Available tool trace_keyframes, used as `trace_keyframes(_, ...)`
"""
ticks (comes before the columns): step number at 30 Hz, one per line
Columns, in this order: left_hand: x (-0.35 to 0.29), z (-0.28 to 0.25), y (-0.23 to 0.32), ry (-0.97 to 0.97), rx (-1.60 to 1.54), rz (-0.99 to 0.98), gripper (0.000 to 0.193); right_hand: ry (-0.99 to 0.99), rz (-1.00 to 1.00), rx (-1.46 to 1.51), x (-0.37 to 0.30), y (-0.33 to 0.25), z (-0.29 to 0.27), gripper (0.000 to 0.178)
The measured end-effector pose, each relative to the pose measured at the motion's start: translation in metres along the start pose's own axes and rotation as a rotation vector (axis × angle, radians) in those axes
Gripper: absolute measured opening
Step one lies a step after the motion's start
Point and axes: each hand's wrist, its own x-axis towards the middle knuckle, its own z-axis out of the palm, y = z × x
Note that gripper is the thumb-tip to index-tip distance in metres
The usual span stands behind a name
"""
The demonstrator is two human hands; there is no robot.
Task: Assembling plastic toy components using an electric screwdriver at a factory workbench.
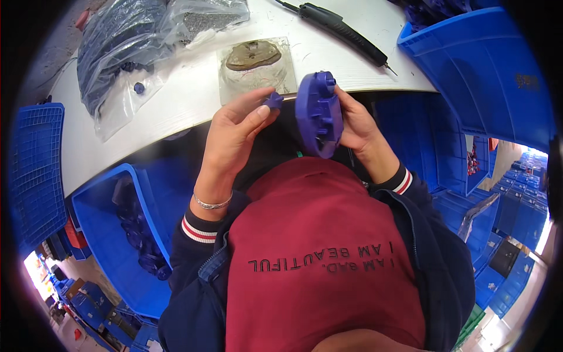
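My right hand [359, 126] grips a purple plastic housing [319, 117] by its right side, held up on edge just off the front of the table. Its inner side with ribs and posts partly shows. Between the thumb and fingers of my left hand [237, 126] is a small purple plastic part [273, 101], a short way left of the housing and apart from it. Beyond both hands a clear square fixture block [226, 76] with a brownish shaped recess lies on the white table [170, 111].
A black electric screwdriver [343, 32] lies at the back of the table. Clear plastic bags [126, 50] with dark parts lie at the left, a small dark piece [139, 88] beside them. Blue bins stand left [111, 258] and right [487, 76]; the left one contains dark parts.
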Motion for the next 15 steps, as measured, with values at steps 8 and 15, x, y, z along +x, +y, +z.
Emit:
trace_keyframes(8,0.005,-0.002,-0.011,-0.058,0.044,0.040,0.028,0.122,-0.119,-0.360,0.009,0.022,0.015,0.040)
trace_keyframes(15,0.008,-0.002,-0.017,-0.185,-0.137,-0.048,0.028,0.101,-0.121,-0.465,0.014,0.032,0.017,0.041)
